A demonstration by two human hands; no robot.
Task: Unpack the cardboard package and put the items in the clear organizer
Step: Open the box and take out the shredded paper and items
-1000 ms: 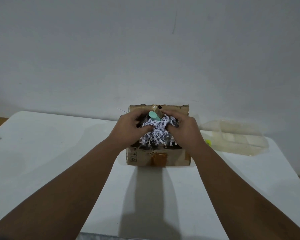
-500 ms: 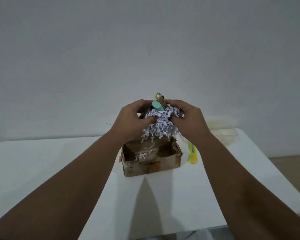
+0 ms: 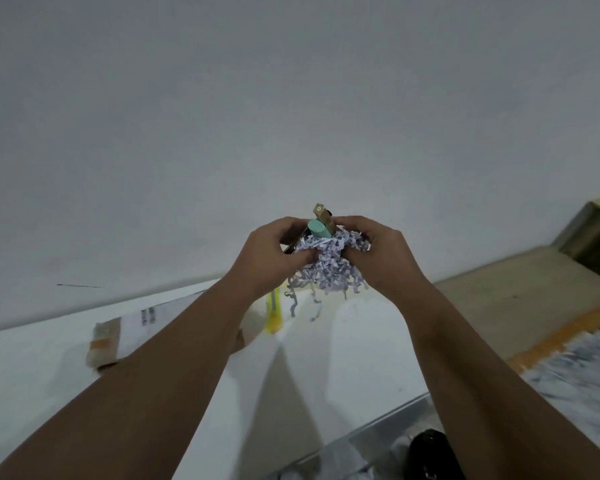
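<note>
My left hand (image 3: 269, 256) and my right hand (image 3: 383, 258) together clutch a wad of shredded paper (image 3: 328, 268), held in the air above the white table (image 3: 343, 362). A mint-green cylinder (image 3: 320, 229) and a small tan box (image 3: 323, 215) stick out of the top of the wad. Paper strands dangle below it. The cardboard package (image 3: 113, 336) lies blurred on the table at the left, partly behind my left forearm. The clear organizer is hidden from view.
A yellow utility knife (image 3: 273, 311) lies on the table under my left wrist. The table's right edge is near; past it are a tan floor (image 3: 520, 296), an orange strip and a patterned mat. A dark object (image 3: 430, 452) sits below the front edge.
Both hands have lifted the paper wad with the items out of the package and carried it right. The view swung right, so the package now lies far left.
</note>
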